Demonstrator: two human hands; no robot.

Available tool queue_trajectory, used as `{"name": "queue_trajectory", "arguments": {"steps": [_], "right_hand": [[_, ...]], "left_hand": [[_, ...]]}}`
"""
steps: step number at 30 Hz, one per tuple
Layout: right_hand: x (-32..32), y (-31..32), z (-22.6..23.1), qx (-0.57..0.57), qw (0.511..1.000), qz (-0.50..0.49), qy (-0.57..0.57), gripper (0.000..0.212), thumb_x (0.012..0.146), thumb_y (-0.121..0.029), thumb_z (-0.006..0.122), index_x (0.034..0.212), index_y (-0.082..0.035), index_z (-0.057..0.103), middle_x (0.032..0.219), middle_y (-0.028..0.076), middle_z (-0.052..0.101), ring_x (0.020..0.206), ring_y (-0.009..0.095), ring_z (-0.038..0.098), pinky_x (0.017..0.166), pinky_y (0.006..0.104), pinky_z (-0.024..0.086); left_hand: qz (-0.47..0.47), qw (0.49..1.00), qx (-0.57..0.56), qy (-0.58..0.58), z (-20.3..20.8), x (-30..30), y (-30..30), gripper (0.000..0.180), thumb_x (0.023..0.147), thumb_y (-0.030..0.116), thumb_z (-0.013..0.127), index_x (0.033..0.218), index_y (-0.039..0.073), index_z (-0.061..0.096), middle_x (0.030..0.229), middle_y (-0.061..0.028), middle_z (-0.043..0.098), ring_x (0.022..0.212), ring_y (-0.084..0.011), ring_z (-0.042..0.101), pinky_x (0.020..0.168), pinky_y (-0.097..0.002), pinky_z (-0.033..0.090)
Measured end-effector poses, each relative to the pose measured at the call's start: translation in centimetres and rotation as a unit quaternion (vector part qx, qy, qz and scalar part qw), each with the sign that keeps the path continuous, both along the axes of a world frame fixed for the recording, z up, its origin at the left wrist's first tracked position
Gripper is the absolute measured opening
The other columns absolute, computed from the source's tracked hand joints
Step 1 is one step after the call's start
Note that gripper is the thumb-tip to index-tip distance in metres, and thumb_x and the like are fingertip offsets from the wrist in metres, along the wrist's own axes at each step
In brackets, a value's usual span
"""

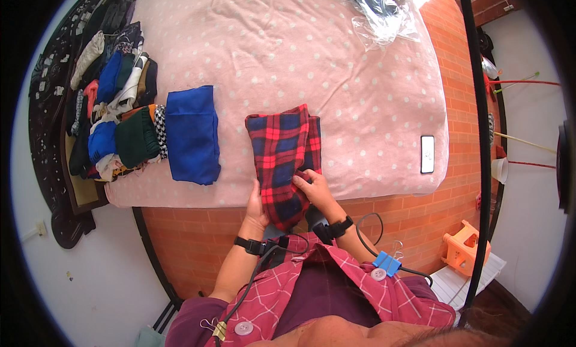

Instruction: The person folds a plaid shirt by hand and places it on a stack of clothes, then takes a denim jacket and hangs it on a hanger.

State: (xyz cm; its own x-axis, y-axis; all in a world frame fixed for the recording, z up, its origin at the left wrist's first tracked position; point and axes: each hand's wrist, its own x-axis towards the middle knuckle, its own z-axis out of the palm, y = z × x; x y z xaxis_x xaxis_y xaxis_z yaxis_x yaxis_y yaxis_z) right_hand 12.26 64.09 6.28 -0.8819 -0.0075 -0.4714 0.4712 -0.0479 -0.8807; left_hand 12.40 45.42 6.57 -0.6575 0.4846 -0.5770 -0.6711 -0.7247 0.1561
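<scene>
Plaid cloth overhangs the near edge of the bed, long axis toward the far edge; right grip pinches its right side; left grip touches its left, closure unclear.

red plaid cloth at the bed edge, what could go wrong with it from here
1. The red plaid cloth reaches past the near edge of the pink bedspread, so it might slip toward the brick-patterned floor if both hands let go.
2. The right hand is on top of the cloth, and the left hand is at its side; an uneven pull might skew the layers.
</scene>
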Motion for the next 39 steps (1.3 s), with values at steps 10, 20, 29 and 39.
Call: {"name": "queue_trajectory", "arguments": {"steps": [10, 20, 29, 39], "right_hand": [[6.6, 0.0, 1.8, 0.186, 0.980, 0.001, 0.064, 0.019, 0.093, -0.019, 0.056, 0.087, -0.001, 0.063, 0.077, 0.018, 0.060, 0.071, 0.035, 0.062, 0.063, 0.0386, 0.048], [6.7, -1.7, 0.0, 0.307, 0.939, -0.033, 0.154, 0.009, 0.077, 0.002, 0.053, 0.083, -0.001, 0.059, 0.089, 0.017, 0.056, 0.086, 0.037, 0.055, 0.074, 0.0446, 0.046], [6.9, -2.2, -0.8, 0.240, 0.967, -0.064, 0.060, 0.011, 0.088, -0.004, 0.052, 0.079, 0.001, 0.056, 0.073, 0.019, 0.053, 0.069, 0.037, 0.055, 0.063, 0.0419, 0.044], [9.5, -1.7, -4.3, 0.045, 0.978, -0.177, -0.097, 0.029, 0.099, -0.022, 0.055, 0.082, 0.000, 0.062, 0.067, -0.001, 0.054, 0.065, 0.007, 0.045, 0.057, 0.0277, 0.041]], "left_hand": [[-0.180, 0.971, -0.137, 0.072, 0.0, 1.0, 0.8, 0.030, 0.093, 0.014, 0.060, 0.118, -0.002, 0.061, 0.110, -0.0111, 0.069, 0.092, -0.0175, 0.067, 0.082, -0.0321, 0.055], [-0.147, 0.925, -0.326, 0.130, -0.6, 6.2, 2.6, 0.028, 0.089, 0.010, 0.063, 0.113, -0.003, 0.064, 0.106, -0.0125, 0.070, 0.089, -0.0179, 0.066, 0.079, -0.0316, 0.054], [-0.214, 0.787, -0.494, 0.302, 2.6, 6.7, 2.2, 0.016, 0.086, 0.005, 0.063, 0.099, -0.003, 0.067, 0.089, -0.0020, 0.069, 0.081, -0.0133, 0.062, 0.072, -0.0317, 0.052], [-0.205, 0.817, -0.535, 0.068, 3.4, 11.6, -1.7, 0.026, 0.092, 0.016, 0.055, 0.073, -0.002, 0.057, 0.057, -0.0083, 0.054, 0.051, -0.0133, 0.054, 0.046, -0.0305, 0.042]]}}
